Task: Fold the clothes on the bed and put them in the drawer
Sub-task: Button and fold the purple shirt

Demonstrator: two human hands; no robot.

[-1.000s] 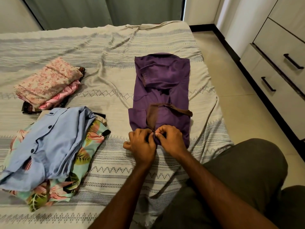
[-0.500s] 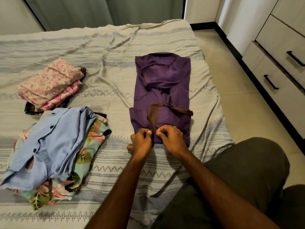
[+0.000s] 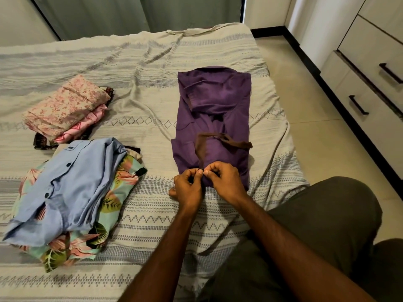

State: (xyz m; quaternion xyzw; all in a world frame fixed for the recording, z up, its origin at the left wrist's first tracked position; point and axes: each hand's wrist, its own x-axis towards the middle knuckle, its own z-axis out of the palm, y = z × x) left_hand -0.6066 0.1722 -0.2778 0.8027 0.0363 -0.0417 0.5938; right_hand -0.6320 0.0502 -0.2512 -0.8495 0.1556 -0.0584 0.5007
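On the bed (image 3: 135, 118), at the far left, a folded stack (image 3: 67, 110) of pink floral garments lies finished. Nearer on the same side, an unfolded heap (image 3: 72, 192) of a light blue shirt over a tropical-print shirt awaits attention. Right of centre, the purple garment (image 3: 213, 118) lies flat as a narrow lengthwise panel, its sides turned in, a brown strap (image 3: 220, 141) trailing across its lower half.

At the garment's near edge, the left hand (image 3: 188, 188) and right hand (image 3: 225, 182) sit side by side, thumbs and forefingers nearly touching, both pinched closed on the hem where the strap ends. Whether they grip strap, hem or both cannot be determined. At far right, the drawers (image 3: 370, 99) stand closed, well apart from the bed.

Assessment: the folding of the purple garment is in hand, partway done; the heap is outstanding and nothing of this lot appears stowed. The next move probably calls for tucking the loose strap in, then carrying the near edge up over the panel with both hands level, keeping the turned-in sides from slipping out.
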